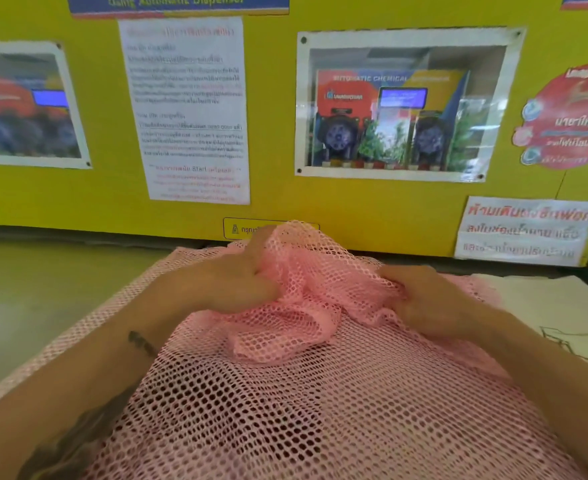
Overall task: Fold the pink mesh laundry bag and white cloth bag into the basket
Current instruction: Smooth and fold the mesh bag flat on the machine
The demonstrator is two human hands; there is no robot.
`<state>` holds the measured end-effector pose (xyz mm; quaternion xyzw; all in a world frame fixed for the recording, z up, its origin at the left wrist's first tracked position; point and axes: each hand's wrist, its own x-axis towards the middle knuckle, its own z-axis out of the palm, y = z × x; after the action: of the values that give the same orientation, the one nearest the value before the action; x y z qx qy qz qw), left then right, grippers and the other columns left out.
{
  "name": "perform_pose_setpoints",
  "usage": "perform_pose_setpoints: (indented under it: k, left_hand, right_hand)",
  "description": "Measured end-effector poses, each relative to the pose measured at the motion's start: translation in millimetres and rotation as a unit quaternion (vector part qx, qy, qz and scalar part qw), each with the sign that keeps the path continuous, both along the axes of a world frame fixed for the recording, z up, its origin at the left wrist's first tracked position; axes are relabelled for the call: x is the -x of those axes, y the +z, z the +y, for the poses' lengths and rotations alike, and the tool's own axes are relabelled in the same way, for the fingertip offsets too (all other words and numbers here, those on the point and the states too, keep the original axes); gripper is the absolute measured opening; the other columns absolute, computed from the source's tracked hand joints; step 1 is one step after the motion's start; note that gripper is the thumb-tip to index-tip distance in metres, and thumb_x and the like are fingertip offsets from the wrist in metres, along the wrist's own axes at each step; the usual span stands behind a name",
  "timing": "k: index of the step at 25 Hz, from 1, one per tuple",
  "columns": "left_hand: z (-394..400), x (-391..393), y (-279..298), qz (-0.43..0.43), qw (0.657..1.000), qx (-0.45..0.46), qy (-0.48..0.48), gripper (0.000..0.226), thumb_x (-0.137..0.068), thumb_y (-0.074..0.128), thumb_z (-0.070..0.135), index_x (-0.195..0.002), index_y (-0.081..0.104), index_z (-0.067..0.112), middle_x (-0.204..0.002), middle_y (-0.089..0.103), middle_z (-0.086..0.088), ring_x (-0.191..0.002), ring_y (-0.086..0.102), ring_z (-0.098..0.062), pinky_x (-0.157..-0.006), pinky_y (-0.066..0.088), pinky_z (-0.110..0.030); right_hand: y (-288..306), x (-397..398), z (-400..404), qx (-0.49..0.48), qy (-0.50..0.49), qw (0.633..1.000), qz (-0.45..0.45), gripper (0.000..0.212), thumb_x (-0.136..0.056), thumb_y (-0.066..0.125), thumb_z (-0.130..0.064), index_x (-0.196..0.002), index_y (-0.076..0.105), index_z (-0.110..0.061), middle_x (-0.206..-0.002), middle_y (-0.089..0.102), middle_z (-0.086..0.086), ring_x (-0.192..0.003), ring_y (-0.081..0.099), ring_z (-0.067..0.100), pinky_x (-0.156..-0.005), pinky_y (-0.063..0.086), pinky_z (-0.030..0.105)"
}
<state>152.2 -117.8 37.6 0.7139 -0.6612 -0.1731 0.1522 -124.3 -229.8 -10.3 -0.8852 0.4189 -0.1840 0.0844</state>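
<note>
The pink mesh laundry bag point(285, 403) lies spread over the table in front of me, reaching from the near edge to the far wall. Its far end is bunched into a raised fold in the middle. My left hand point(230, 278) grips that bunched mesh from the left. My right hand point(420, 299) grips it from the right, fingers closed into the net. The white cloth bag point(555, 306) lies flat at the right, partly under the pink mesh, with a line drawing on it. No basket is in view.
A yellow wall point(278, 195) with posted paper notices and framed dispenser windows stands right behind the table. Grey tabletop point(43, 292) shows at the left of the mesh bag.
</note>
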Motion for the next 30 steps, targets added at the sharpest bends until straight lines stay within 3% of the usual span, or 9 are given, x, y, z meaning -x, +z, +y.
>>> perform_pose_setpoints:
  k: [2, 4, 6, 10, 13, 17, 23, 27, 30]
  left_hand:
    - [-7.3, -0.3, -12.5, -0.048, 0.999, -0.018, -0.002, 0.111, -0.078, 0.066, 0.056, -0.140, -0.027, 0.051, -0.153, 0.037, -0.013, -0.121, 0.058, -0.029, -0.104, 0.043, -0.043]
    - [-20.1, -1.3, -22.8, -0.095, 0.994, 0.027, 0.043, 0.123, -0.077, 0.073, 0.044, -0.138, -0.033, 0.050, -0.161, 0.007, -0.022, -0.120, 0.057, -0.033, -0.102, 0.043, -0.046]
    - [-32.6, -0.7, -20.4, -0.143, 0.983, 0.104, 0.051, 0.123, -0.080, 0.073, 0.025, -0.140, -0.030, 0.048, -0.153, 0.024, -0.025, -0.102, 0.063, -0.033, -0.080, 0.051, -0.043]
    - [-47.4, -29.5, 14.2, -0.217, 0.947, 0.215, 0.103, 0.082, -0.077, 0.062, 0.011, -0.147, 0.024, 0.033, -0.121, 0.057, -0.012, -0.102, 0.057, -0.032, -0.079, 0.051, -0.043]
    - [-39.1, -28.1, 33.8, -0.115, 0.977, 0.135, 0.119, 0.028, -0.088, 0.053, 0.033, -0.113, 0.058, 0.023, -0.115, 0.063, -0.010, -0.097, 0.060, -0.026, -0.079, 0.047, -0.036]
    - [-22.3, 37.0, 6.5, -0.095, 0.994, -0.048, -0.031, 0.073, -0.083, 0.048, 0.068, -0.140, 0.043, 0.022, -0.135, 0.057, 0.001, -0.119, 0.057, -0.021, -0.103, 0.041, -0.041]
    - [-34.5, 47.7, -1.2, -0.031, 0.994, 0.028, -0.097, 0.085, -0.082, 0.067, 0.006, -0.148, 0.025, 0.039, -0.116, 0.054, 0.009, -0.084, 0.062, -0.013, -0.052, 0.052, -0.024]
    - [-31.1, 7.3, 43.8, 0.051, 0.978, 0.196, -0.043, 0.059, -0.084, 0.061, 0.001, -0.128, 0.054, 0.040, -0.105, 0.067, 0.007, -0.087, 0.064, -0.014, -0.064, 0.047, -0.028]
    - [-25.0, -23.8, 65.6, 0.097, 0.934, 0.343, 0.030, 0.049, -0.084, 0.052, -0.006, -0.111, 0.063, 0.033, -0.093, 0.068, 0.003, -0.074, 0.061, -0.015, -0.056, 0.044, -0.028]
  right_hand:
    - [11.5, 6.0, 1.0, 0.044, -0.013, 0.996, -0.074, 0.021, -0.088, 0.058, -0.005, -0.089, 0.070, -0.023, -0.091, 0.073, -0.005, -0.088, 0.067, 0.019, -0.075, 0.052, 0.036]
    - [31.6, 12.6, 6.7, 0.057, -0.023, 0.983, -0.175, 0.026, -0.089, 0.056, 0.001, -0.088, 0.070, -0.020, -0.085, 0.070, -0.009, -0.082, 0.065, 0.006, -0.068, 0.048, 0.024]
    - [50.1, 22.1, 9.9, 0.057, -0.046, 0.954, -0.291, 0.036, -0.088, 0.053, 0.007, -0.095, 0.072, -0.022, -0.090, 0.068, -0.017, -0.081, 0.063, -0.010, -0.072, 0.046, 0.011]
    - [67.0, 54.3, 5.1, -0.008, -0.100, 0.877, -0.470, 0.046, -0.085, 0.049, 0.004, -0.089, 0.075, -0.033, -0.091, 0.076, -0.003, -0.076, 0.069, 0.017, -0.072, 0.052, 0.028]
    - [60.3, 68.5, 2.9, -0.058, -0.171, 0.919, -0.350, 0.033, -0.089, 0.053, -0.002, -0.092, 0.072, -0.029, -0.095, 0.072, 0.004, -0.079, 0.068, 0.017, -0.069, 0.052, 0.027]
    - [52.5, 59.8, 9.1, 0.040, -0.169, 0.979, -0.107, 0.040, -0.086, 0.057, -0.006, -0.122, 0.063, -0.022, -0.121, 0.063, 0.007, -0.106, 0.058, 0.024, -0.083, 0.041, 0.032]
    - [17.4, 36.7, 20.4, 0.012, -0.151, 0.982, 0.116, 0.069, -0.085, 0.057, -0.045, -0.146, 0.026, -0.037, -0.135, 0.052, -0.001, -0.126, 0.049, 0.025, -0.108, 0.033, 0.055]
    - [27.0, 61.6, 6.7, -0.013, -0.209, 0.974, -0.082, 0.029, -0.094, 0.054, -0.019, -0.123, 0.055, -0.027, -0.109, 0.067, 0.004, -0.083, 0.064, 0.019, -0.074, 0.054, 0.040]
    - [50.7, 75.6, 3.2, 0.006, -0.207, 0.941, -0.268, 0.016, -0.094, 0.056, -0.016, -0.093, 0.070, -0.024, -0.093, 0.071, 0.002, -0.076, 0.063, 0.018, -0.062, 0.044, 0.027]
